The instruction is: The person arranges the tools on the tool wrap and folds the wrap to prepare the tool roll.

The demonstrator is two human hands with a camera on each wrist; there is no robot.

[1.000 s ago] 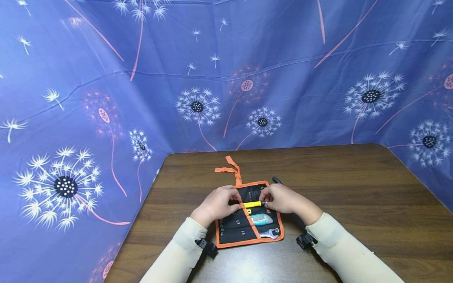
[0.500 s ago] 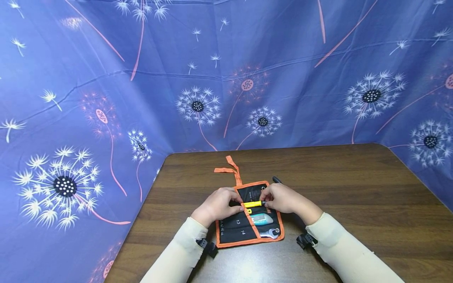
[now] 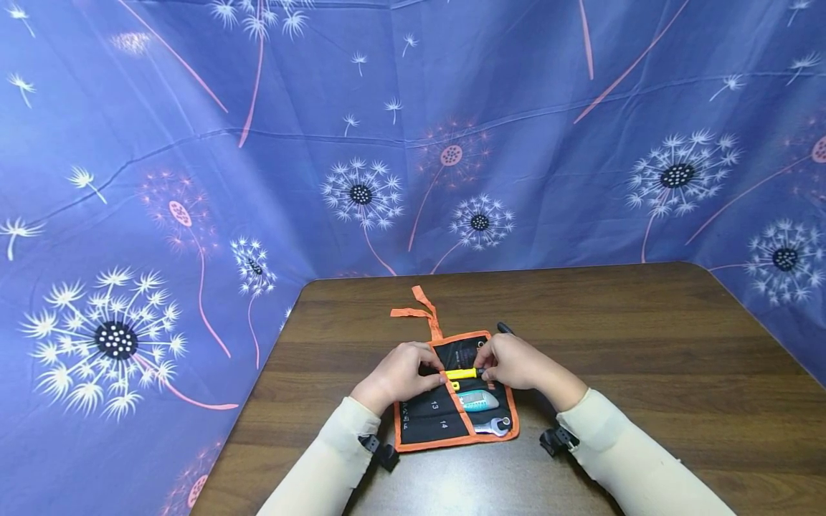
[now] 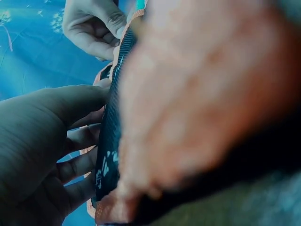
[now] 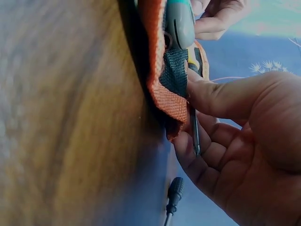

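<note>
A black tool roll [image 3: 419, 416] with orange trim lies unfolded on the table. My left hand [image 3: 403, 371] pinches the orange pocket edge near its upper end. My right hand [image 3: 512, 360] grips the shaft end of a screwdriver [image 3: 460, 373], whose yellow handle is partly in the pocket. The screwdriver's metal shaft [image 5: 195, 132] shows between my right fingers in the right wrist view. Beside it in the pockets sit a small yellow-ended piece [image 3: 454, 385], a teal and grey tool [image 3: 477, 400] and a wrench [image 3: 494, 426].
Past my right hand lies a black-handled screwdriver [image 3: 504, 327], its black handle [image 5: 175, 189] also showing in the right wrist view. Orange ties [image 3: 422, 309] stretch from the roll's far edge. A blue dandelion-print cloth [image 3: 413, 143] hangs behind the wooden table [image 3: 619, 322].
Both hands stay almost in place. My left thumb has shifted slightly to the right along the pocket edge; the screwdriver has barely moved.
</note>
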